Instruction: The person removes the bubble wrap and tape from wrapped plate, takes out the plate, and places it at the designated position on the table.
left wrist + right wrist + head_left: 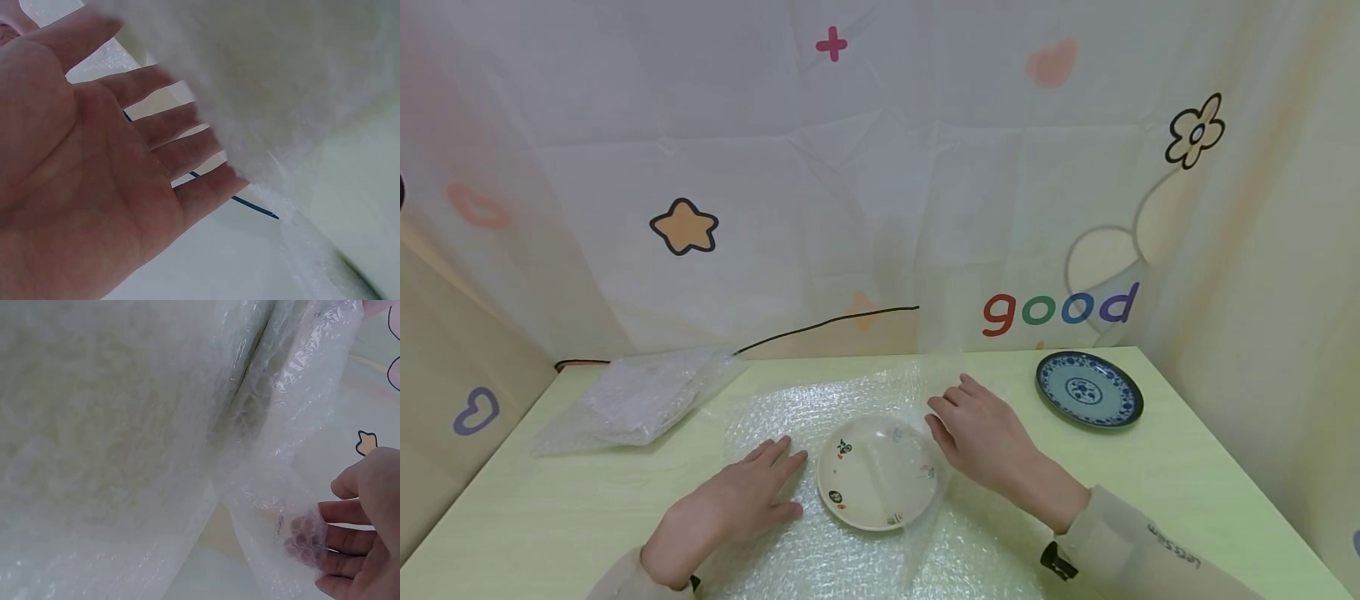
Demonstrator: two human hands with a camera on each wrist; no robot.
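Observation:
A round cream plate (868,483) with small printed motifs lies on a sheet of bubble wrap (775,417) on the table. The wrap's right part rises and leans over the plate's right side, so that side shows only through film. My left hand (730,504) rests on the wrap left of the plate, fingers spread and apart from the rim. At the plate's right, my right hand (988,437) touches the raised flap. In the right wrist view its fingers (350,540) reach behind the wrap (275,531), and the thumb stands apart from the film.
A blue patterned plate with a dark rim (1090,389) lies at the table's back right. A bubble-wrapped bundle (640,396) sits at the back left, its contents hidden. A printed curtain (880,183) hangs behind the pale green table (1180,467).

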